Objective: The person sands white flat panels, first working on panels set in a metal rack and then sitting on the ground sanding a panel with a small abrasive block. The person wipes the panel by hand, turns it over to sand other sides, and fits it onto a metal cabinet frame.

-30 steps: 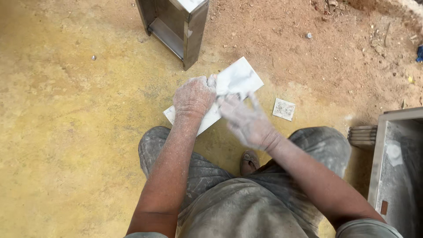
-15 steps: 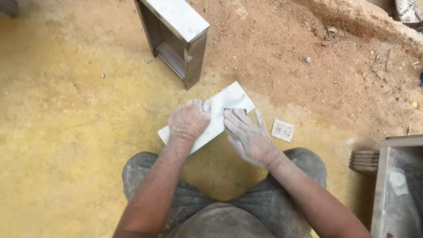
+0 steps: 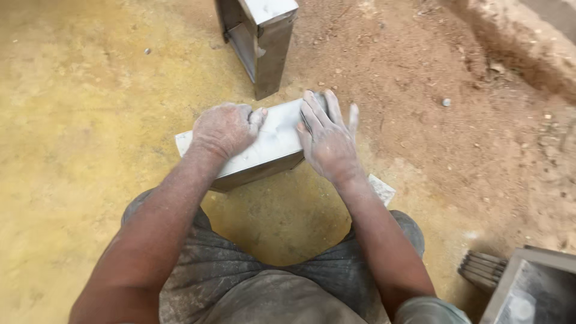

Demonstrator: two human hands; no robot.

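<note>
I've got both hands down on the grey metal box [image 3: 273, 141], which lies flat on the yellow dirt floor [image 3: 78, 132] just in front of my knees. My left hand [image 3: 223, 129] is curled over the box's top face toward its left end, fingers bent, pressing rather than gripping. My right hand [image 3: 326, 139] lies flat w/ fingers spread across the right end, palm down, not closed round anything. Both are caked in pale dust.

A 2nd, taller metal box [image 3: 264, 42] stands upright just beyond, near but apart from mine. A small pale tile [image 3: 382, 188] sits on the floor beside my right forearm. Bottom right, part of another metal tray [image 3: 531, 288] w/ a ribbed piece [image 3: 480, 270] next to it.

To do this well, I reckon I should keep even pressure on both ends so the box doesn't rock or skid on the loose grit, and keep fingertips off the sheet edges, which look sharp.
</note>
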